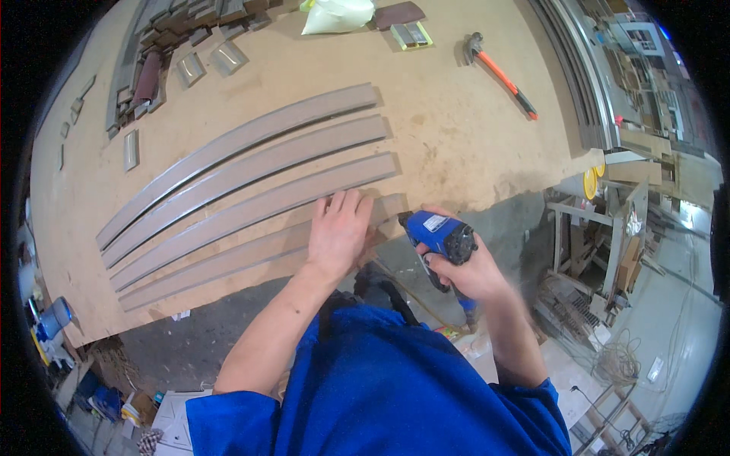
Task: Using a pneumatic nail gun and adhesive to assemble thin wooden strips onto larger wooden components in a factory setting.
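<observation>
My right hand (475,270) is wrapped round the handle of a blue nail gun (437,230) with a black end cap and a white label. Its nose points left, close to the right end of the nearest strip (228,266). My left hand (340,232) grips that strip near its right end, fingers together over the far edge; the thumb is mostly hidden. Beyond it lie a third strip (258,211), a second strip (251,173) and the farthest strip (243,138), long, slightly spaced and brownish with grey edges.
A claw hammer (498,72) with an orange handle lies on the wooden table (449,137). Small profile offcuts (190,70) and stacked pieces (163,30) fill the far left. A white bag (338,15) stands at the back. Long grey profiles (574,76) line the right edge.
</observation>
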